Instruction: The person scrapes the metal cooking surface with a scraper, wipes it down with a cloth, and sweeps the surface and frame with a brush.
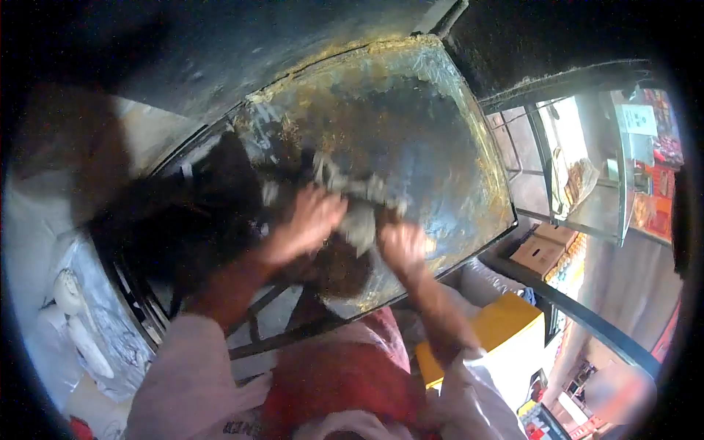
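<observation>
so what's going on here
A person has both bare hands over a worn, stained, dark metal-looking surface. The left hand and right hand are at some greyish, crumpled material, perhaps cloth, bunched between them. Motion blur hides how firmly either hand grips it. Off to the right, past the surface's edge, is a cardboard box.

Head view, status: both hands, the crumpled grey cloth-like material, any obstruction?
Bare left hand and right hand at stained, dark metal-looking plate; grips blurred. Crumpled grey cloth-like material between them. Nothing visibly blocking either hand.
</observation>
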Motion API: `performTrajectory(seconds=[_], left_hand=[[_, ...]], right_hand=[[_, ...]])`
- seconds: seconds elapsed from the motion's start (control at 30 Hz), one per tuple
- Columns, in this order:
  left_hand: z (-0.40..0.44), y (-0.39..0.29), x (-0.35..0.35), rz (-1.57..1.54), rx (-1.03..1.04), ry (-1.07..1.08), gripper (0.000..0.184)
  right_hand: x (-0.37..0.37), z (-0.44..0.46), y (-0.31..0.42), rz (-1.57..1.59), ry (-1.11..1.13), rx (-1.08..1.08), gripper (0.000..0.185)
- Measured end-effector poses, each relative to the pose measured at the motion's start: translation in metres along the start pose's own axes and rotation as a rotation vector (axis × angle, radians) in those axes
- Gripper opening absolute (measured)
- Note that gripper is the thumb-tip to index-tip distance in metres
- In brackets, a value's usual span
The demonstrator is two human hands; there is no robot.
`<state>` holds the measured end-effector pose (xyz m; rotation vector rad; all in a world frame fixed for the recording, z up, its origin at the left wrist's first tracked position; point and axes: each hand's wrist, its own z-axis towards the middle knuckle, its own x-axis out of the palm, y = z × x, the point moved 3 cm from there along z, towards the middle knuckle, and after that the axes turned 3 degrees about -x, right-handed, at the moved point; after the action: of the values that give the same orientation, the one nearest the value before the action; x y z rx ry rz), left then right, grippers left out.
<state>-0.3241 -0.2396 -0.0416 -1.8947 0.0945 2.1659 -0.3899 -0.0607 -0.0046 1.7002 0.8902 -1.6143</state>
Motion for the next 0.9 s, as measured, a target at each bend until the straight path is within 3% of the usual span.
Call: performTrajectory(seconds=[0.07, 0.1, 0.13, 0.17, 0.2, 0.23, 0.27, 0.33, 0.37, 0.4, 0.43, 0.47, 0.53, 0.57, 0.6, 0.63, 0.67, 0.73, 0.77, 0.8, 0.83, 0.9], left_hand=[[-0.036, -0.033, -0.008, -0.228, -0.099, 0.001, 0.035], [-0.036, -0.031, -0.005, -0.122, -0.105, 0.014, 0.037], [-0.024, -0.016, 0.004, -0.032, -0.098, -0.002, 0.037], [-0.004, 0.007, 0.011, 0.041, -0.077, 0.035, 0.038], [0.014, 0.031, 0.032, -0.046, -0.222, 0.007, 0.038], [0.03, 0.045, 0.028, -0.11, -0.295, -0.101, 0.035], [0.022, 0.036, 0.025, -0.108, -0.291, -0.087, 0.035], [0.005, 0.016, 0.018, -0.182, -0.301, -0.108, 0.03], [-0.015, -0.011, 0.016, -0.12, -0.302, 0.241, 0.03], [-0.046, -0.04, -0.002, -0.128, -0.106, -0.086, 0.028], [-0.062, -0.063, -0.013, -0.229, -0.106, -0.02, 0.026], [-0.064, -0.074, -0.022, -0.224, -0.159, 0.114, 0.03], [-0.053, -0.055, -0.016, -0.107, -0.095, 0.034, 0.027], [-0.034, -0.038, -0.023, -0.088, -0.054, 0.048, 0.022], [-0.02, -0.023, -0.028, -0.124, -0.103, 0.108, 0.021], [-0.015, -0.006, -0.021, -0.139, -0.188, 0.201, 0.025], [-0.014, 0.004, -0.016, -0.193, -0.281, 0.163, 0.028], [-0.022, -0.009, -0.033, -0.142, -0.282, 0.175, 0.032], [-0.048, -0.021, -0.014, -0.073, -0.229, 0.023, 0.033], [-0.055, -0.036, -0.027, -0.084, -0.166, 0.132, 0.034], [-0.061, -0.053, -0.034, -0.109, -0.109, 0.201, 0.036], [-0.049, -0.06, -0.019, -0.131, -0.062, 0.247, 0.038]], right_hand=[[0.012, -0.037, 0.022, 0.03, -0.017, 0.012, 0.032], [0.013, -0.027, 0.02, -0.123, -0.204, -0.035, 0.037], [0.017, -0.012, 0.012, -0.153, -0.095, -0.054, 0.036], [0.037, 0.003, 0.0, -0.199, -0.258, -0.057, 0.028], [0.052, 0.026, -0.015, -0.248, -0.329, -0.095, 0.016], [0.018, 0.051, -0.014, -0.173, -0.196, -0.011, 0.002], [0.013, 0.072, -0.023, 0.035, 0.131, 0.089, 0.005], [0.013, 0.014, -0.006, -0.062, -0.315, -0.088, 0.005], [0.021, -0.021, 0.005, -0.094, -0.214, -0.078, 0.017], [0.006, -0.047, 0.02, -0.009, 0.004, -0.013, 0.026], [0.006, -0.074, 0.031, -0.039, -0.166, -0.055, 0.032], [0.018, -0.091, 0.041, 0.003, -0.095, -0.016, 0.03], [0.01, -0.068, 0.038, 0.089, 0.108, 0.091, 0.039], [0.009, -0.052, 0.034, 0.085, 0.072, 0.075, 0.037], [0.004, -0.032, 0.031, -0.027, -0.084, 0.035, 0.015], [0.009, -0.016, 0.026, 0.075, 0.048, 0.005, 0.011], [0.003, -0.001, 0.028, 0.093, 0.071, 0.032, 0.009], [0.009, -0.022, 0.04, 0.022, -0.387, -0.066, 0.019], [0.016, -0.038, 0.044, 0.049, -0.19, -0.043, 0.025], [0.011, -0.058, 0.051, 0.077, 0.016, -0.013, 0.031], [0.012, -0.079, 0.056, 0.124, 0.033, -0.01, 0.042], [0.014, -0.081, 0.046, 0.025, -0.066, 0.031, 0.043]])
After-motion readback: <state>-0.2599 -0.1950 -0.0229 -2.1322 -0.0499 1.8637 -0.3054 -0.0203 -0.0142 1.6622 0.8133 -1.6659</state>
